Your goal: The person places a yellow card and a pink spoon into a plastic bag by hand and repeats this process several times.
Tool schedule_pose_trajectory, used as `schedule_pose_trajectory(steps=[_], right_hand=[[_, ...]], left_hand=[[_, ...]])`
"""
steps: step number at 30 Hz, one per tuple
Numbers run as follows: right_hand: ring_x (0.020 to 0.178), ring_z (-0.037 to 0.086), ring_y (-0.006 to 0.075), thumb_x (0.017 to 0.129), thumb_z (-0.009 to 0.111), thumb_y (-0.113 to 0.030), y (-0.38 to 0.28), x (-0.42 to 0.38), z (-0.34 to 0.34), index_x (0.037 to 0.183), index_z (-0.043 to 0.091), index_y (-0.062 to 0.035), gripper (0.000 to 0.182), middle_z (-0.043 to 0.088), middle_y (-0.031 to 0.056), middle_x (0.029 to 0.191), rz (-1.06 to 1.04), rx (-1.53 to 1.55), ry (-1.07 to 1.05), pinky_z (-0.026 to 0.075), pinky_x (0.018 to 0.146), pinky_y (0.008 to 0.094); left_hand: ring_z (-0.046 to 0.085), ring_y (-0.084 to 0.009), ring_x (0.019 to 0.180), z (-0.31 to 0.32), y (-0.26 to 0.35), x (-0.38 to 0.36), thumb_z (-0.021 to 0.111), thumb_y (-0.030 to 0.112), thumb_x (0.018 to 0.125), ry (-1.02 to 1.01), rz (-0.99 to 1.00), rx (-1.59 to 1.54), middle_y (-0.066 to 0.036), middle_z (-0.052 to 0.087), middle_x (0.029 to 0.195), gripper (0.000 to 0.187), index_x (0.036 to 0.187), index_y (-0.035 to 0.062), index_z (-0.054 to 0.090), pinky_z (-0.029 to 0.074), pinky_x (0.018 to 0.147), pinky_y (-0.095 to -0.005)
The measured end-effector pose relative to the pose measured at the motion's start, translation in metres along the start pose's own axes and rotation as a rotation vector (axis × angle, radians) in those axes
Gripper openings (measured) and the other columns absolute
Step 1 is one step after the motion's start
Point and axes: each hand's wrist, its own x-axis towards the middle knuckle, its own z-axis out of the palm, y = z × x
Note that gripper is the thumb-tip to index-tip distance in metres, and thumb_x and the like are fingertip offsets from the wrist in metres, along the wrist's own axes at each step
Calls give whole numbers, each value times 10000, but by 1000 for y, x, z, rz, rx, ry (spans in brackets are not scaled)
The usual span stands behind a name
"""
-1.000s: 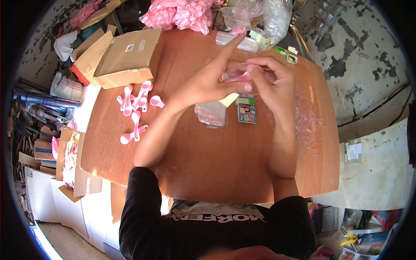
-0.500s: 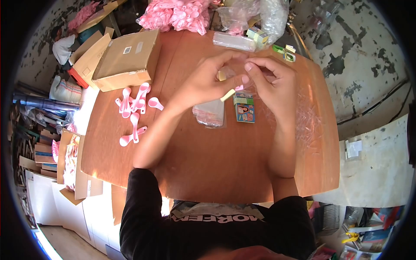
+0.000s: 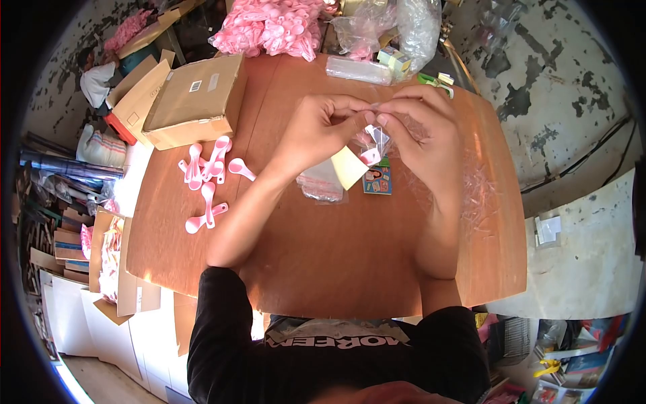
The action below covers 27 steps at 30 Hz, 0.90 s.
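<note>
Head view, and here they are, left hand and right hand, fingertips pinched close on one clear bag above the table, a pink piece at its lower end! One yellow card hangs alongside, partly blocking the bag stack; one colourful packet peeks out; off left, one lone spoon, two crossed spoons, an overlapping cluster beyond counting, one closed cardboard box

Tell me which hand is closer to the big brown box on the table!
The left hand. It's to the right of the brown box, with a gap between them. The right hand is farther away, on the left hand's far side.
</note>
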Motion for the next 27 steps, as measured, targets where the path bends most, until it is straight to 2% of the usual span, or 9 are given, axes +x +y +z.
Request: schedule_pose_trajectory(steps=[1, 8, 13, 17, 20, 22, 23, 25, 27], right_hand=[[796, 600, 235, 714, 754, -74, -1, -1, -1, 810, 721, -77, 102, 636, 24, 839, -17, -64, -39, 481, 702, 347], [779, 599, 219, 731, 746, -97, 0, -6, -1, 811, 720, -80, 86, 633, 7, 842, -6, -130, -114, 485, 656, 349], [746, 585, 221, 692, 724, -72, -1, -10, 6, 726, 660, -56, 75, 572, 20, 763, -89, -278, -155, 488, 640, 352], [713, 574, 224, 660, 711, -56, 2, -14, 12, 681, 634, -52, 80, 543, 27, 731, -96, -328, -183, 487, 623, 361], [674, 574, 215, 628, 695, -25, -1, -13, 10, 655, 619, -45, 83, 565, 28, 719, -32, -213, -159, 491, 615, 345], [639, 574, 193, 606, 682, -9, -1, -12, 5, 630, 598, -43, 94, 594, 30, 706, 90, 50, -98, 482, 613, 322], [639, 574, 193, 606, 682, -9, -3, -11, 2, 630, 598, -43, 94, 594, 30, 706, 101, 51, -105, 482, 613, 322], [626, 572, 172, 619, 687, -7, -9, -8, -4, 628, 583, -30, 107, 609, 30, 683, 90, 137, -25, 460, 604, 301], [648, 575, 173, 646, 682, -14, -18, -4, -9, 652, 592, -29, 91, 623, 38, 735, 138, 233, -21, 451, 601, 297]], left_hand=[[657, -86, 767, 0, 3, -1, 651, 91, 917, -35, -23, 53, -77, 715, 913, 203, 1057, -54, 680, 531, 681, -217], [657, -84, 769, -1, 12, -5, 652, 57, 904, -57, 60, 242, -81, 722, 925, 207, 1078, -52, 678, 541, 694, -234], [668, -99, 760, -1, 16, -7, 663, 24, 863, -103, 154, 536, -110, 730, 900, 210, 1067, -25, 686, 546, 705, -250], [672, -109, 754, -3, 8, -8, 633, -3, 862, -155, 180, 588, -117, 729, 893, 199, 1052, -32, 686, 548, 702, -251], [672, -106, 764, -7, 16, -10, 594, -52, 855, -219, 145, 510, -116, 727, 870, 220, 1055, -32, 685, 549, 717, -252], [666, -103, 807, -8, 22, -13, 610, -63, 858, -212, 147, 427, -115, 722, 893, 217, 1063, -46, 679, 547, 738, -252], [666, -103, 807, -7, 21, -14, 610, -63, 858, -214, 136, 420, -115, 722, 893, 217, 1063, -46, 679, 547, 738, -252], [660, -108, 840, -8, 19, -16, 615, -74, 867, -194, 244, 223, -114, 715, 934, 207, 1064, -65, 675, 545, 747, -247], [657, -109, 847, -8, 25, -17, 615, -76, 870, -193, 267, 201, -113, 712, 956, 202, 1062, -70, 675, 543, 746, -243]])
